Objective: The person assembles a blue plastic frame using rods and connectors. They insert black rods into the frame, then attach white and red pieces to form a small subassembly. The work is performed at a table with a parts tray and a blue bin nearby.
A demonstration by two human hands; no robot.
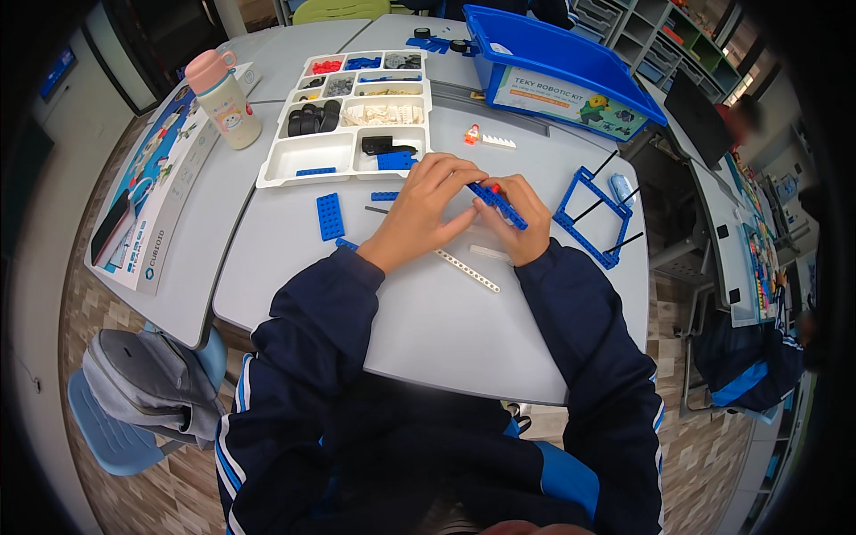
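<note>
Both my hands meet above the middle of the table around a blue studded beam (508,210) with a small red piece (496,188) on it. My right hand (528,214) is closed round the beam, thumb and fingers against its sides. My left hand (426,209) has its fingertips bent onto the beam's far end, its thumb pointing toward the right hand. Below them lie a white beam with holes (468,270) and a pale strip (489,254). A blue plate (329,217) and a short blue piece (384,196) lie left of my left hand.
A white sorting tray (272,169) of parts stands at far left, a blue bin (571,62) at far right. A blue frame with black axles (588,242) lies right of my hands. A minifigure (472,135) and white toothed piece (498,142) lie beyond. A bottle (223,107) stands left.
</note>
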